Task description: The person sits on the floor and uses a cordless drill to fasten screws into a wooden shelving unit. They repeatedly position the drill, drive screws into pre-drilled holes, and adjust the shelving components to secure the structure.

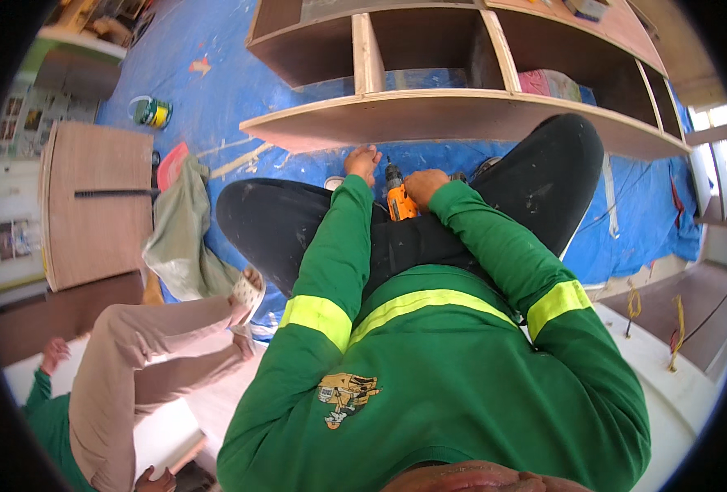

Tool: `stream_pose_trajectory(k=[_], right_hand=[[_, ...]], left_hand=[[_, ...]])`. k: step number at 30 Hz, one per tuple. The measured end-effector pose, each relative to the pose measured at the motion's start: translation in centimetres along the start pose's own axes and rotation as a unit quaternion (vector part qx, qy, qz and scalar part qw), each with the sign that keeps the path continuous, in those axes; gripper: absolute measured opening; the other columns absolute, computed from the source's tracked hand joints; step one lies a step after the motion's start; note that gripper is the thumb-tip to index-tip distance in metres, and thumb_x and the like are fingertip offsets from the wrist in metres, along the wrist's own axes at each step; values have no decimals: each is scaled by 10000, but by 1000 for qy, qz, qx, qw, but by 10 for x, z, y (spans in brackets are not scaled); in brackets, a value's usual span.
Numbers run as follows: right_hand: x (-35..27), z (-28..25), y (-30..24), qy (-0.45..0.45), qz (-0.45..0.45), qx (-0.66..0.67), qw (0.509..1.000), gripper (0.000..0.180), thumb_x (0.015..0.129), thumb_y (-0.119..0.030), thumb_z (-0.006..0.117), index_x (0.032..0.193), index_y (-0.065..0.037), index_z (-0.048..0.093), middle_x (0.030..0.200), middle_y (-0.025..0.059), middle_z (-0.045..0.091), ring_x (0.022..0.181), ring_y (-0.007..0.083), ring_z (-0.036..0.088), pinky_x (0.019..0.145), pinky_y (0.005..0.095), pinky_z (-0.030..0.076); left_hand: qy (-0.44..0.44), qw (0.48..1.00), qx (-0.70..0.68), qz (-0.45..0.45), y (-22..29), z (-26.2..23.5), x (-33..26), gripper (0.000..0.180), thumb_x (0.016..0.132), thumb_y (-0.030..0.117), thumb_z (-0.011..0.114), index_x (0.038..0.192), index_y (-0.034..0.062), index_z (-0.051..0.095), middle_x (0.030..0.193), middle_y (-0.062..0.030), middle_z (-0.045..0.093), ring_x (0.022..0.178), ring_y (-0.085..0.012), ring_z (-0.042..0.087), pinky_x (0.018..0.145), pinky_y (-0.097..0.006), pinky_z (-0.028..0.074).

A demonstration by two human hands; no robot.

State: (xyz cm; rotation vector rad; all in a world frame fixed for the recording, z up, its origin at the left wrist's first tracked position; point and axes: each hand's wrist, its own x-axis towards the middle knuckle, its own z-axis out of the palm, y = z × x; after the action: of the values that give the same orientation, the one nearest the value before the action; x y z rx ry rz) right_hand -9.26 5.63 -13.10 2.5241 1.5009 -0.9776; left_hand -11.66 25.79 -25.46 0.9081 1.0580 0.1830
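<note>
My right hand [425, 189] is wrapped round the grip of an orange and black cordless drill [400, 202] in front of my lap. Its dark chuck and thin bit point away from me, toward a plywood cabinet frame [429, 115]. Just left of the bit, my left hand [363, 162] is raised near the cabinet's lower board, its fingers curled together. Whatever those fingers may hold is too small to make out. The cabinet frame has several compartments and lies across the floor beyond my bent knees.
Blue plastic sheeting [216, 74] covers the floor. A green paint can [151, 112] stands at the far left, near a wooden cabinet [101, 205] and a crumpled grey-green cloth [183, 230]. A co-worker's beige-trousered leg [150, 328] is close on my left. Yellow wires [676, 332] protrude at right.
</note>
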Motion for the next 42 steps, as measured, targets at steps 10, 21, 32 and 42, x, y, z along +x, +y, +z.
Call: stream_pose_trajectory(k=[10,21,32,42], right_hand=[[7,3,-4,27,54,9,998,311,837,-144,763,1142,-88,786,1138,145,796,1116,319,760,896,458,617],[-6,-15,-13,51,-1,19,999,390,865,-103,736,1250,-62,696,1126,160,787,1084,340,762,896,484,594],[-3,-12,-15,78,-30,-1,997,434,846,-138,790,1260,-67,678,1082,144,788,1051,328,767,921,515,564],[-2,-8,-13,92,-14,10,996,209,934,-188,680,1104,-114,777,1117,145,801,1079,327,769,902,507,567]], left_hand=[[-15,999,-14,-26,1,-11,18,451,1059,-37,532,1499,-68,440,1424,-225,571,1204,-326,638,1006,-383,605],[6,989,-140,-43,14,-40,45,225,1016,73,718,1237,69,673,1178,-46,694,1044,-199,666,939,-292,581],[-62,995,-32,-73,22,-33,24,192,1043,236,713,1218,157,707,1151,8,703,1005,-209,639,875,-390,550],[-74,985,-113,-111,26,-23,14,104,1068,128,636,1145,82,688,1051,-38,711,959,-237,693,847,-424,580]])
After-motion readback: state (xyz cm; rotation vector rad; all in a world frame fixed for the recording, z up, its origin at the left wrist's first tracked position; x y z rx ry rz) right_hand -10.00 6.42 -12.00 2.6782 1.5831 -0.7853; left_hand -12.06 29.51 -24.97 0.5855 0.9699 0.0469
